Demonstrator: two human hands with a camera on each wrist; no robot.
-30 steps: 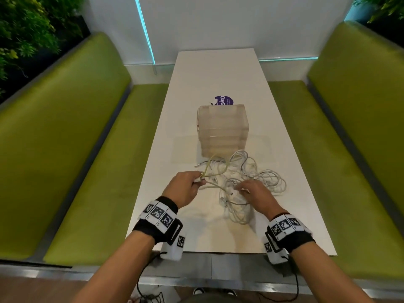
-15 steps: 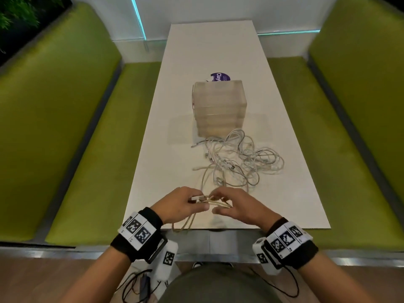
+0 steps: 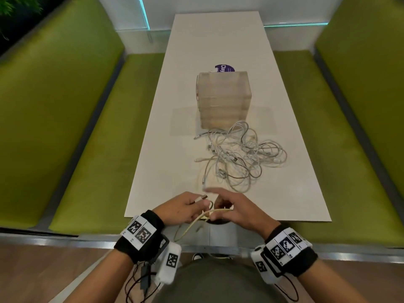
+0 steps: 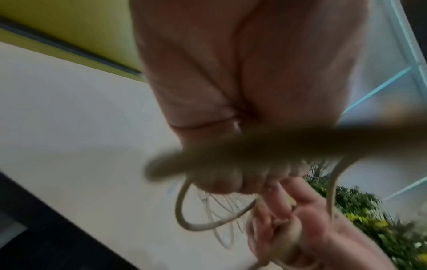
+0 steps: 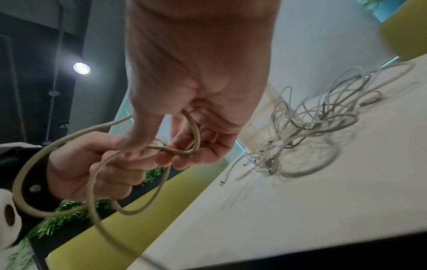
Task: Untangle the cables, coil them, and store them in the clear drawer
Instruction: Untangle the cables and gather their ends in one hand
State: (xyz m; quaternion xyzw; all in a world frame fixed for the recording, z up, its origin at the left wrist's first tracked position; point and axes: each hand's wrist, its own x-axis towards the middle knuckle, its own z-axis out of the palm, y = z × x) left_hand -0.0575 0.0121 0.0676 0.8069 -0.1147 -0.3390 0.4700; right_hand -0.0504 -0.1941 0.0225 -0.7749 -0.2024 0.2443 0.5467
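Hands meet at the near edge of the white table (image 3: 153, 162), where we are working one beige cable (image 3: 197, 219) free. Our left hand (image 3: 181, 209) pinches its plug end between thumb and fingers; our right hand (image 3: 237, 209) curls its fingers around a loop of the same cable, which droops below the table edge. Farther along the table lies the tangled pile of white cables (image 3: 242, 156), touching the front of the clear drawer unit (image 3: 224, 98).

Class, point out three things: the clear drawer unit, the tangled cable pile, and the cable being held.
clear drawer unit (image 3: 224, 101), head view, front face.
tangled cable pile (image 3: 244, 154), head view, middle.
held cable (image 5: 94, 166), right wrist view, loop.
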